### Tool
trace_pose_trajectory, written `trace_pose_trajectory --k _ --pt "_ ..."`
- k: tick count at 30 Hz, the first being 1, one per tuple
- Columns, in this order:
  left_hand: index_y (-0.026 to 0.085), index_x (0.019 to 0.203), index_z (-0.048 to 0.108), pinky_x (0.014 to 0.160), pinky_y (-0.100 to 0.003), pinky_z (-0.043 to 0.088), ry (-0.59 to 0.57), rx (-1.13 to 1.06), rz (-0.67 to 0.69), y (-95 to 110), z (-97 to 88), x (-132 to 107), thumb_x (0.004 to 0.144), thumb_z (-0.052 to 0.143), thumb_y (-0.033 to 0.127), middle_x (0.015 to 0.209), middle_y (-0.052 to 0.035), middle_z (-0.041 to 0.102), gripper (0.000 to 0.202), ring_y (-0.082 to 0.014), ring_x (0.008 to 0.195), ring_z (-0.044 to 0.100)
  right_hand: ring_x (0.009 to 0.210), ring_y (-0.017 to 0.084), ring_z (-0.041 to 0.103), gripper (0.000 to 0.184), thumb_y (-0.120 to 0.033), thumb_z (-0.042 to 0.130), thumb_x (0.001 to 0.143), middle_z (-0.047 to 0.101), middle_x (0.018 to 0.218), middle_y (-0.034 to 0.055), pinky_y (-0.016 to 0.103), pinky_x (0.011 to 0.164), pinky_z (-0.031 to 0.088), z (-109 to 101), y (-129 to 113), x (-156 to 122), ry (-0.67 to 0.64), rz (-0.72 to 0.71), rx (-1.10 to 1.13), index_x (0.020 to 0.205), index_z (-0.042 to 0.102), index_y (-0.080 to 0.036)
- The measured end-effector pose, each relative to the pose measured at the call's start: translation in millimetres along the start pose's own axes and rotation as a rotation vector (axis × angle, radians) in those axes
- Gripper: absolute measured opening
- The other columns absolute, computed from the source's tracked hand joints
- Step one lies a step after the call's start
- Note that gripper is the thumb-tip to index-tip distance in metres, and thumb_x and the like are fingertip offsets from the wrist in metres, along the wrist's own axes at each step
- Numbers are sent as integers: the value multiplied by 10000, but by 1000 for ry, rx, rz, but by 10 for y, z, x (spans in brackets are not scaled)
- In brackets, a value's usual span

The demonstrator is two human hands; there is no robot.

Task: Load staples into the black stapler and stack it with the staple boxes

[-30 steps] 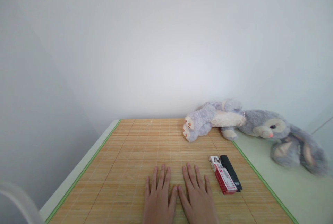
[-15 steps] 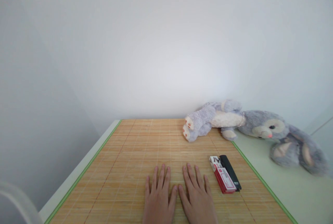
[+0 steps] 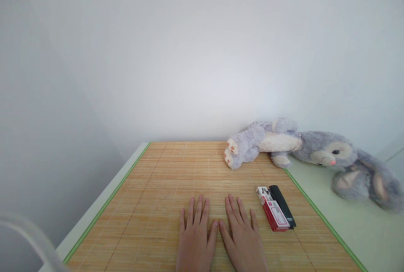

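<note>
My left hand (image 3: 196, 238) lies palm down on the bamboo mat (image 3: 164, 188), fingers stretched forward and holding nothing. Beside it my right hand (image 3: 243, 238) rests flat in the same way, also holding nothing. The two thumbs point toward each other with a narrow gap between them. To the right of my right hand, apart from it, sit small red and white boxes (image 3: 277, 215), stacked. A white box with a dark printed picture (image 3: 263, 194) is at their far end. Along their right side lies a long black object that looks like a stapler (image 3: 282, 204).
A grey plush rabbit (image 3: 277, 142) lies on its side at the back right, its head and ears over the pale tabletop (image 3: 344, 217). Behind the table rises a white wall (image 3: 202, 61). A blurred pale curved bar (image 3: 31, 234) shows at the lower left.
The whole view has shifted slightly, so things appear a little higher and further right. The fingers of my right hand have drawn slightly closer together. Both hands stay on the mat.
</note>
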State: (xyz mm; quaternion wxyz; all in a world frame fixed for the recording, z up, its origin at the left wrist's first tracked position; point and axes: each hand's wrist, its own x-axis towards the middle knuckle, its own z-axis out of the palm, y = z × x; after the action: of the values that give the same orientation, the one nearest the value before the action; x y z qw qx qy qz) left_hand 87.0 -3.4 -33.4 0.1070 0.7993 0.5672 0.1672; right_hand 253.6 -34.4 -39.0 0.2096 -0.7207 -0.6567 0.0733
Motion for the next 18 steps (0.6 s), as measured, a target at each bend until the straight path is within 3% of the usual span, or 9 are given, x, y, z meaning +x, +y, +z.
trace_pose_trajectory --k 5,7,9,12,14,16,18 --pt "352 1605 265 1260 -660 108 8 -23 0 -15 -22 -9 1032 363 485 1693 28 199 597 -326 1581 150 1562 300 232 620 -441 462 992 324 1653 -8 649 1264 120 -1 26 15 -8 8 137 1590 336 -339" --pt "319 1597 314 1270 -643 78 22 -64 -26 29 -20 -13 1027 376 461 1693 9 215 591 -315 1584 140 1550 291 272 604 -450 473 989 381 1634 19 626 1269 151 -116 46 19 -23 28 285 1571 393 -311" --pt "243 1575 386 1286 -601 70 20 -160 -70 159 12 -23 1021 379 430 1686 -36 256 585 -295 1583 158 1532 277 324 584 -479 483 988 437 1609 48 577 1268 224 -361 132 13 -10 66 474 1535 464 -275" --pt "164 1567 396 1303 -491 140 -71 -492 -90 550 127 -41 996 405 379 1670 -80 313 609 -242 1568 229 1503 268 386 556 -532 574 948 501 1571 42 510 1271 260 -894 479 -24 83 124 719 1452 572 -296" --pt "188 1603 312 1289 -405 210 -186 -830 -78 895 228 -28 961 463 348 1685 -55 283 679 -202 1566 233 1462 271 451 543 -553 614 924 556 1527 35 503 1271 259 -1204 836 -55 199 230 868 1412 610 -314" --pt "191 1619 265 1277 -351 220 -261 -1121 -80 1238 313 31 925 531 355 1699 -48 243 762 -200 1574 193 1464 279 447 592 -572 663 883 573 1510 53 488 1278 235 -1358 1204 -73 391 374 987 1407 618 -299" --pt "183 1626 241 1276 -330 199 -289 -1313 -150 1525 359 140 883 606 375 1704 -58 222 850 -225 1578 162 1466 287 444 665 -581 712 835 561 1517 81 482 1264 266 -1337 1485 -68 396 456 1167 1427 600 -301"
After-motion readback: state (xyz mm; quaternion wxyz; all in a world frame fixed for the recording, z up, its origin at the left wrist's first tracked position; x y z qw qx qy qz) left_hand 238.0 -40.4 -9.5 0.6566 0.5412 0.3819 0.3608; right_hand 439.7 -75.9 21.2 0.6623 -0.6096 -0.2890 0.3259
